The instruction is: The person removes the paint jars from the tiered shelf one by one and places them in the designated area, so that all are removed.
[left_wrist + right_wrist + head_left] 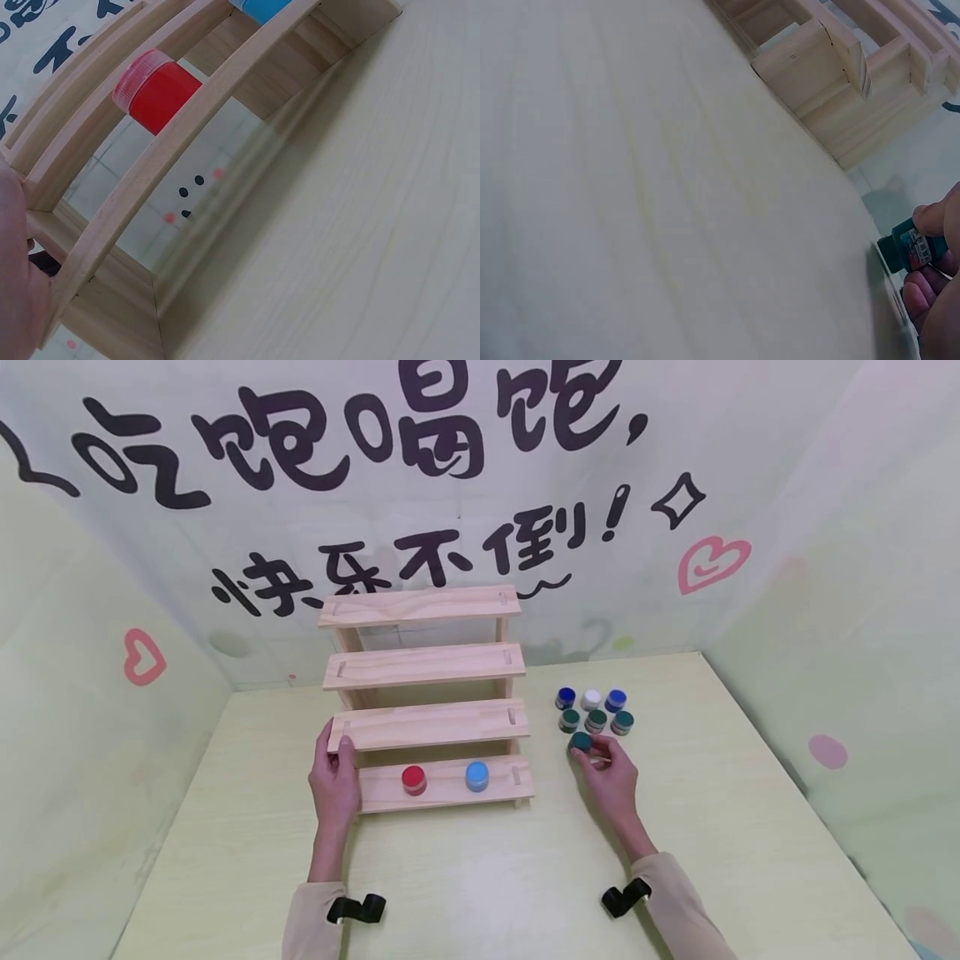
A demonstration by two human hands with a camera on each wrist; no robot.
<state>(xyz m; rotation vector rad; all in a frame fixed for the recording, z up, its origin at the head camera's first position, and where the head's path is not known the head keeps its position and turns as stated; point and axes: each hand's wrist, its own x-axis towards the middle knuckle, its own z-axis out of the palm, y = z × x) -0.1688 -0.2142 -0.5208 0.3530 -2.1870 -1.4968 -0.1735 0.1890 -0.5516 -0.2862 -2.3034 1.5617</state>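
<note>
My left hand grips the left end of a stepped wooden rack with tiered shelves. The thumb is in front and the fingers go round the side. On the lowest shelf stand a red paint jar and, apart to its right, a light blue paint jar. Right of the rack, my right hand pinches a dark green paint jar between thumb and fingers. In the right wrist view, that green jar shows a barcode label; whether it touches the table I cannot tell.
Beyond my right hand stand several small jars in two rows: a white jar between blue ones at the back, green jars in front. The pale table meets a printed fabric backdrop behind and at both sides.
</note>
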